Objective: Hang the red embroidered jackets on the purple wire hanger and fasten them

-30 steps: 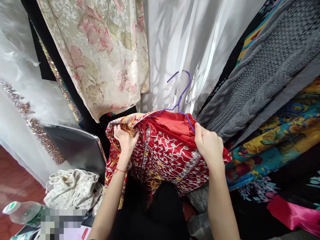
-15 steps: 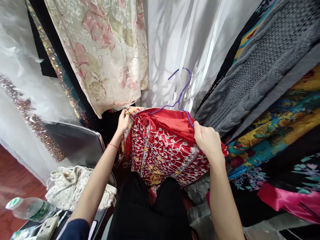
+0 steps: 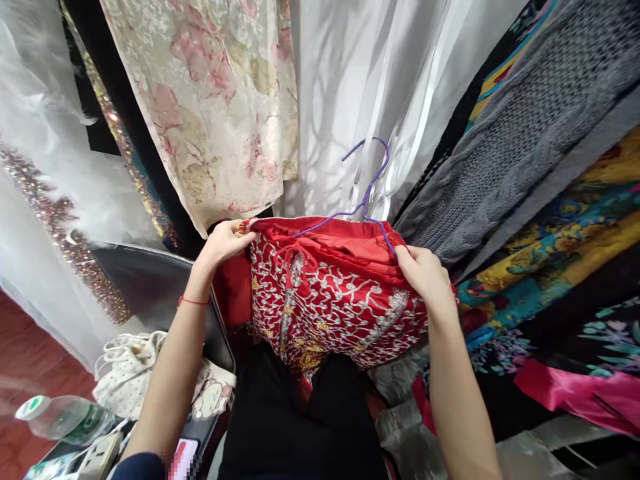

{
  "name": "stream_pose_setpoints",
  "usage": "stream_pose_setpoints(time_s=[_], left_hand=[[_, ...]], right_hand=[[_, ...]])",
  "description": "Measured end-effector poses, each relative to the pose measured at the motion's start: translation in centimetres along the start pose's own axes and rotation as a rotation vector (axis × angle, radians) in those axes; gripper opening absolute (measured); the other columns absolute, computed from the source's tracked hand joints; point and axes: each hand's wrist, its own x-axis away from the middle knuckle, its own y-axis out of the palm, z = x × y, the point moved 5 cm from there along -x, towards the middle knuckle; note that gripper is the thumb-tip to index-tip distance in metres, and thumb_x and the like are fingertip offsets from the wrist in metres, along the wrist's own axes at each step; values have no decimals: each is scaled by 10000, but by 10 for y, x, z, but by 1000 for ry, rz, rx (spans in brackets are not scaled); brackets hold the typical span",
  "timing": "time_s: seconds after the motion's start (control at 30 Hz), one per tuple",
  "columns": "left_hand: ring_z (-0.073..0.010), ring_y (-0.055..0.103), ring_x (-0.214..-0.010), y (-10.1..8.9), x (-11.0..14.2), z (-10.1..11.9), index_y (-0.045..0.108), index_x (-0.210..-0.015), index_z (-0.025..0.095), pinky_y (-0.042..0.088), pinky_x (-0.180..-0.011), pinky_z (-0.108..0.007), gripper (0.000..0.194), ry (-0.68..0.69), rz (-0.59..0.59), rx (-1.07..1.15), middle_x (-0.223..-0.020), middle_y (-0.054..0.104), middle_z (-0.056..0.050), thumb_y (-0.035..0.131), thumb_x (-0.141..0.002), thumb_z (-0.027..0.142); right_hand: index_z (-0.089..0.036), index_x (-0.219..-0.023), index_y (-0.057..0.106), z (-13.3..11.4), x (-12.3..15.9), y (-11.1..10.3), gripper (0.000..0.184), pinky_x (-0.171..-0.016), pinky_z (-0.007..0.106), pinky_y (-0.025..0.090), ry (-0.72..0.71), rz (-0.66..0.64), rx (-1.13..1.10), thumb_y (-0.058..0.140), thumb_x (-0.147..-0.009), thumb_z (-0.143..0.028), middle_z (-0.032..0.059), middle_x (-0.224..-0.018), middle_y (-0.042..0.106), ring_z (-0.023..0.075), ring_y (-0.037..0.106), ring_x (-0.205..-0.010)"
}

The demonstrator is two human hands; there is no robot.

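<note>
A red embroidered skirt with silver and gold scrollwork hangs over my lap, its waist held stretched between both hands. My left hand grips the waist edge at its left end, fingers closed on the cloth. At the opposite end my right hand pinches the waistband near one arm of a purple wire hanger. That hanger sits inside the waist opening, and its hook points up in front of the white curtain. A red tie cord lies at the front of the waist.
Floral cream fabric hangs ahead, beside a white curtain. A grey knit and patterned garments hang at right. On the left are a black chair, a white cloth bag, a plastic bottle and a power strip.
My left hand has moved left and turned, drawing the waist wider. My right hand and the hanger have shifted slightly to the right.
</note>
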Motion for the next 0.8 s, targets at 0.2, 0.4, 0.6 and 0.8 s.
stream_pose_setpoints(time_s=[0.2,0.4,0.6,0.8], left_hand=[[-190,557,-667,3,4,-6,533,-1004,151,386,-595,-279,340,-63,-171,-291,-812,621,-48,563,-748,374],[-329,659,-988,10,16,6,551,-1172,77,466,-752,-355,390,-214,-55,-556,-1104,666,-242,503,-853,296],[-352,668,-1007,-9,20,42,646,-1134,183,463,-751,-382,345,-135,252,-685,-1054,716,-184,393,-929,298],[-246,697,-750,32,95,125,638,-1188,164,430,-630,-298,364,306,33,-580,-808,731,-101,441,-959,367]], right_hand=[[-218,-697,613,4,1,-3,405,-610,278,321,-114,77,-63,351,-835,-494,65,-738,659,217,562,-725],[-205,-594,564,20,-13,-23,305,-668,271,408,-311,-33,-301,469,-778,-430,-6,-624,598,186,559,-706],[-208,-732,638,45,-11,-42,252,-608,249,417,-355,-121,-571,610,-777,-454,-38,-676,608,137,526,-622],[-203,-792,642,48,26,-66,246,-630,259,392,-435,479,-597,535,-903,-394,-25,-697,562,134,478,-650]])
